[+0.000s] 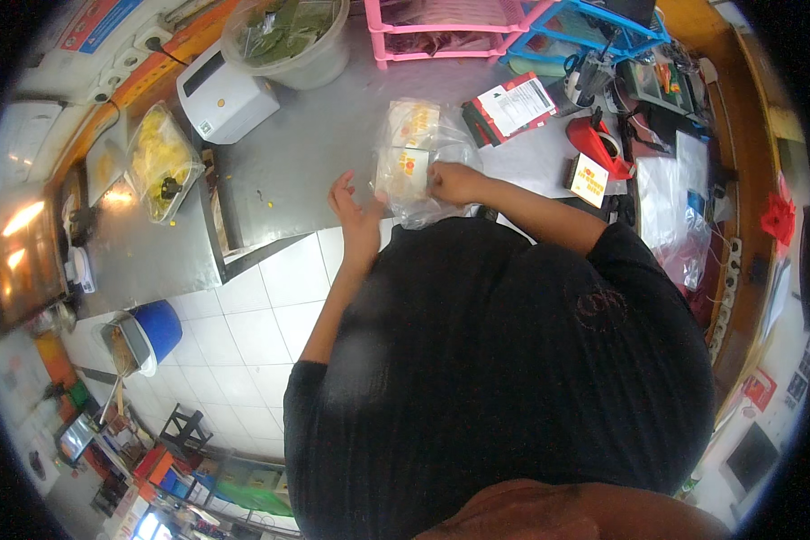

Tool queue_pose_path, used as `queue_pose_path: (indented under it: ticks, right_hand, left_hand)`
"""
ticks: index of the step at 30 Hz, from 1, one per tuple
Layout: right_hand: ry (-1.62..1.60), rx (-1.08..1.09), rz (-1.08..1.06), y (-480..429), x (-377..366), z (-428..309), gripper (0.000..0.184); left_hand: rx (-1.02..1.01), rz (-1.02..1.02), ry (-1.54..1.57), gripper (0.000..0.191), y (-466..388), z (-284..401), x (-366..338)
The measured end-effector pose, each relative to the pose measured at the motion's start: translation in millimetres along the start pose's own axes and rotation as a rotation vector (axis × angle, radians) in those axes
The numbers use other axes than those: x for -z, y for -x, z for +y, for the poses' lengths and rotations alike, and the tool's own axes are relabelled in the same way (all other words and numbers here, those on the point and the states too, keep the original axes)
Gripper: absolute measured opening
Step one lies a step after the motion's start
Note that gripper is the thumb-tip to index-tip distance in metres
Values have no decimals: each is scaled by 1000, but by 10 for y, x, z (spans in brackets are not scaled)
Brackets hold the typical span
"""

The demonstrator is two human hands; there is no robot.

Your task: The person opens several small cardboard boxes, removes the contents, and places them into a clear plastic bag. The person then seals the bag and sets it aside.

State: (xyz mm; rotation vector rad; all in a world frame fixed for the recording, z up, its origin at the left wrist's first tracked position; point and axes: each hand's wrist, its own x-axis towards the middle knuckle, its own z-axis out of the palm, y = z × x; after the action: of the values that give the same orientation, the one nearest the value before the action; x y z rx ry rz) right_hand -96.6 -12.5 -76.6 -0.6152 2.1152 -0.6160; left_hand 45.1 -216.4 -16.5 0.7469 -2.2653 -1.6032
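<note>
Two printed cardboard boxes, one box [415, 116] behind the other box [407, 174], lie inside a clear plastic bag [424, 210] on the steel counter before me. At the bag's right side my right hand [455, 183] has its fingers curled and pinches the thin plastic beside the nearer box. My left hand [356, 209] is raised just left of the bag with its fingers apart, holding nothing. Whether its thumb side touches the plastic cannot be told.
Right of the bag lie stacked printed cards [509, 108], a red tape dispenser [597, 145] and a small box [587, 179]. A white label printer [226, 98], a plastic tub of leaves [310, 64] and a bag of yellow food [158, 158] stand leftward. Pink rack [445, 30] behind.
</note>
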Motion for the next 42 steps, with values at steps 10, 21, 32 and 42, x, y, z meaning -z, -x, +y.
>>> queue_pose_path:
  ticks: [10, 21, 32, 42]
  right_hand:
    - [907, 220, 1010, 78, 1102, -464, 52]
    - [423, 517, 787, 102, 663, -652, 34]
    - [-49, 108, 566, 651, 1536, -430, 34]
    - [380, -36, 445, 1799, 1727, -1235, 26]
  left_hand:
    - [-110, -555, -712, 31, -41, 700, 156]
    - [-96, -264, 278, 19, -264, 752, 531]
    - [-351, -133, -45, 30, -331, 1063, 913]
    - [348, -185, 81, 21, -147, 1249, 1265]
